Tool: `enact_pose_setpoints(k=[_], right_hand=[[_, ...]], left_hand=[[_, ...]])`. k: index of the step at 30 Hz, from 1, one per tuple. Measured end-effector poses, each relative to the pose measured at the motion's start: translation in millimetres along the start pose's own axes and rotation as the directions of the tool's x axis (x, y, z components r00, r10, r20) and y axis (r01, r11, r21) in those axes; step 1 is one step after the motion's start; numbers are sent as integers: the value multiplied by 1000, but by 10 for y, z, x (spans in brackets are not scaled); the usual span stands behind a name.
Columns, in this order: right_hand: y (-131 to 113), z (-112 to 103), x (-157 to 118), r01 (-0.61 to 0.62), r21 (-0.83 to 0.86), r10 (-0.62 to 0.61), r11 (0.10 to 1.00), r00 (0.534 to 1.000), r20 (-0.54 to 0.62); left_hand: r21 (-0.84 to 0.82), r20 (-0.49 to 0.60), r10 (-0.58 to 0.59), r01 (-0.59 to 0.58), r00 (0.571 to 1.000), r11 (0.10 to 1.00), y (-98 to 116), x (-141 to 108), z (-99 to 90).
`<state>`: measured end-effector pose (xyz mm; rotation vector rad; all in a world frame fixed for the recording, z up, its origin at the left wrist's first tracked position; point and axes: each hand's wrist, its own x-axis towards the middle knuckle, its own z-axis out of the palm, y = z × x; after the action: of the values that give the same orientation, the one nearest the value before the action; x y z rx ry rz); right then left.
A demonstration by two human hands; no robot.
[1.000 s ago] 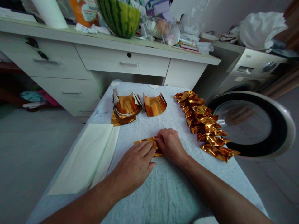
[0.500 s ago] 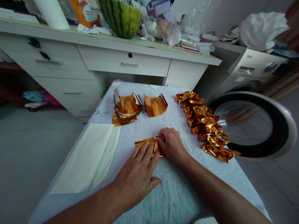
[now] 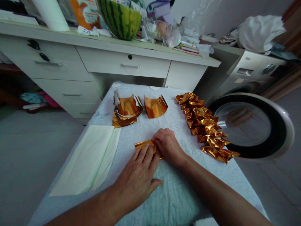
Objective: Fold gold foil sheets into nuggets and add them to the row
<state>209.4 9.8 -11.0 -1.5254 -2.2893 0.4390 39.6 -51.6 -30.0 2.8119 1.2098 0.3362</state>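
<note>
A small sheet of gold foil paper (image 3: 144, 144) lies on the cloth-covered table (image 3: 131, 135). My left hand (image 3: 138, 172) rests flat on it, fingers spread and pressing its lower part. At its right end, the curled fingers of my right hand (image 3: 168, 144) pinch the foil's upper edge. That end is partly hidden under the fingers. Beyond the hands sit a curved stack of gold sheets (image 3: 128, 106) with white backing and one separate curled gold sheet (image 3: 155, 107). A row of folded gold foil pieces (image 3: 205, 124) runs down the right side.
Pale folded paper (image 3: 82, 160) lies on the table's left side. Behind stands a white drawer counter (image 3: 127, 64) holding a cut watermelon (image 3: 119, 18), a white roll (image 3: 50, 14) and plastic bags. To the right is a washing machine with its round door (image 3: 282, 125) open.
My right hand has shifted slightly left along the foil's upper edge, covering more of the sheet. My left hand stays in place. The view has moved slightly.
</note>
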Motion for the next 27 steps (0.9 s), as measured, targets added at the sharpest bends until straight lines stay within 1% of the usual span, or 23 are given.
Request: enact_pose_setpoints(k=[3,6,8,12,15,21,24,27], right_hand=[[-1,-5,-15,28,-5,-27,1000,1000,15],[-9,-14,-45,20,-21,-19,1000,1000,18],[-23,-30,-61,11,-32,-10,999,1000,19],[-58,-75,-83,4,-36,-3,999,999,36],[-71,-88,-99,-2,-37,4,999,999,53],[-82,-74,-122,-5,-71,9,997,998,56],[-100,-82,-121,-13,-82,20,997,997,80],[-97,-90,-121,-9,-79,16,997,996,83]], left_hand=[[-2,-33,6,-6,999,1000,1,18,-17],[-4,-75,-3,3,997,1000,-21,46,-74],[-17,-82,-10,9,997,1000,-45,66,-128],[-54,-47,-10,8,999,999,-82,98,-235],[-43,-37,-1,0,999,999,-77,94,-277],[49,-23,7,-6,1000,999,-33,4,-232],[59,4,-18,18,1000,998,-21,-24,-229],[39,48,-45,43,998,998,-23,-17,-280]])
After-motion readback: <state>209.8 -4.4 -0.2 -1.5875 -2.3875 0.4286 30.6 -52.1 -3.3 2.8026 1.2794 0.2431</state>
